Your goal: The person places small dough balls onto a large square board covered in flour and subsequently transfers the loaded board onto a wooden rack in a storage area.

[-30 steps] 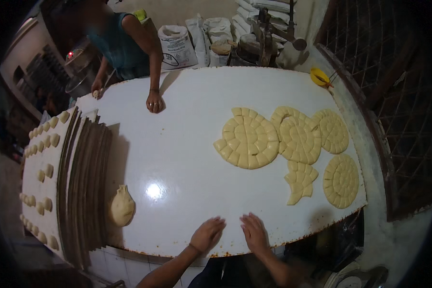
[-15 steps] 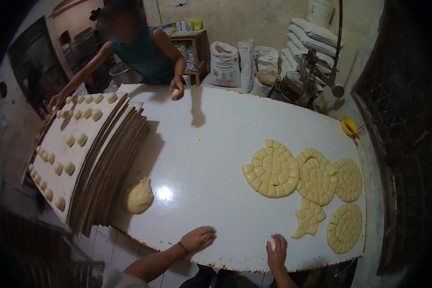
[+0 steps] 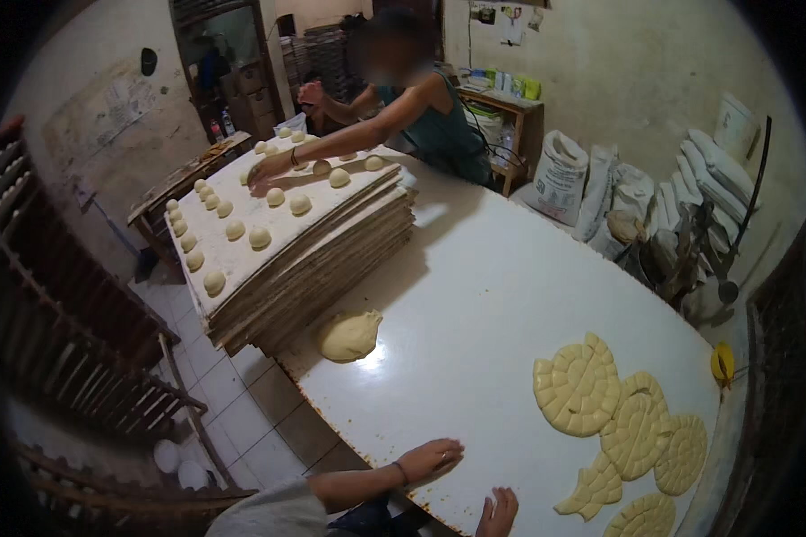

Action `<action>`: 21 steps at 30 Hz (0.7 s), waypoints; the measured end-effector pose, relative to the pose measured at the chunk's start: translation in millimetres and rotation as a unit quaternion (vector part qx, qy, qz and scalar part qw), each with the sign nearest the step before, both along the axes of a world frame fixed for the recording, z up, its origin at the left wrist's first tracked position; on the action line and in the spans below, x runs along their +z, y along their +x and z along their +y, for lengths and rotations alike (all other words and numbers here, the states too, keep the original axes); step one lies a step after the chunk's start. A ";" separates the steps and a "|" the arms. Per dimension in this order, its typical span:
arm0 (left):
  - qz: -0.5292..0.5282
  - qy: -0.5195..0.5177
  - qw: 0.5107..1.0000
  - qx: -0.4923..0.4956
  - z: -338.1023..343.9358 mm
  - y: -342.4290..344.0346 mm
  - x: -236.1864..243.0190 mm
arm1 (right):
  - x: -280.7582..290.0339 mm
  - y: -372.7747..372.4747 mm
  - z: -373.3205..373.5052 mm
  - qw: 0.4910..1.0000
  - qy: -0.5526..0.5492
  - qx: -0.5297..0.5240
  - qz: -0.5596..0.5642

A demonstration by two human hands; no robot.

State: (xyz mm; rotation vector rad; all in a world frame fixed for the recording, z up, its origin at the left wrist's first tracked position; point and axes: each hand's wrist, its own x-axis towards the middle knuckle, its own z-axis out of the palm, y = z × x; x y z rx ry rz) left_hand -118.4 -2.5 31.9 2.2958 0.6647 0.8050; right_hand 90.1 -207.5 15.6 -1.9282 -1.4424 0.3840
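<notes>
My left hand (image 3: 432, 460) lies low over the near edge of the white table (image 3: 475, 358), fingers stretched out and palm down. Whatever may be beneath the palm is hidden. To its right, my right hand (image 3: 498, 513) is curled on the tabletop at the picture's lower edge; its underside is out of sight, so I cannot make out what it holds. Scored rounds of dough (image 3: 578, 390), cut into many small pieces, rest at the right, with a broken part-round (image 3: 591, 488) nearest my right hand. A smooth lump of dough (image 3: 349, 336) sits beyond my left hand.
A tall stack of boards (image 3: 331, 259) stands at the table's left, dough balls (image 3: 260, 237) spread on top. A co-worker's hand (image 3: 269, 170) reaches over them. White sacks (image 3: 560, 179) line the back wall. A yellow bowl (image 3: 723, 364) is at the far right edge.
My view has swung left, showing more of the board stack and floor. The co-worker's arm now reaches across the boards among the dough balls. My hands stay near the table's front edge.
</notes>
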 end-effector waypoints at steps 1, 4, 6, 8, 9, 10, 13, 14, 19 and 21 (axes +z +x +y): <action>-0.012 0.021 0.997 -0.079 1.5 -26.6 -19.8 | -1.4 10.1 -26.8 0.999 -0.040 0.001 0.006; 0.159 -0.022 0.978 -0.136 29.9 -41.7 -11.7 | 31.6 36.5 -24.2 0.994 -0.069 -0.077 0.027; 0.115 -0.032 0.992 -0.032 30.1 -4.2 -6.0 | 26.4 40.8 9.7 0.997 -0.014 -0.076 -0.025; 0.046 0.051 0.998 0.010 16.6 0.6 1.9 | 36.0 13.2 25.6 0.998 0.000 -0.043 -0.052; 0.042 0.010 0.999 -0.014 3.7 -18.0 -22.3 | 17.2 3.7 9.2 0.998 -0.025 -0.049 -0.018; 0.002 -0.059 0.998 -0.013 -8.7 -42.9 -42.5 | 0.6 -1.3 -8.7 0.997 -0.049 -0.053 0.039; 0.048 -0.408 0.910 0.059 -22.3 -73.5 -4.7 | -57.4 20.3 -51.0 0.820 -0.036 -0.258 0.510; 0.092 -0.575 0.805 0.114 -16.1 -86.3 20.1 | -66.6 22.1 -50.4 0.767 0.000 -0.278 0.578; -0.244 -0.684 0.686 -0.044 86.8 -227.6 219.1 | 39.1 -44.9 82.0 0.822 -0.079 -0.172 0.538; -0.150 -0.480 0.864 -0.036 192.2 -301.2 317.9 | 85.0 -60.1 138.3 0.829 -0.075 -0.193 0.520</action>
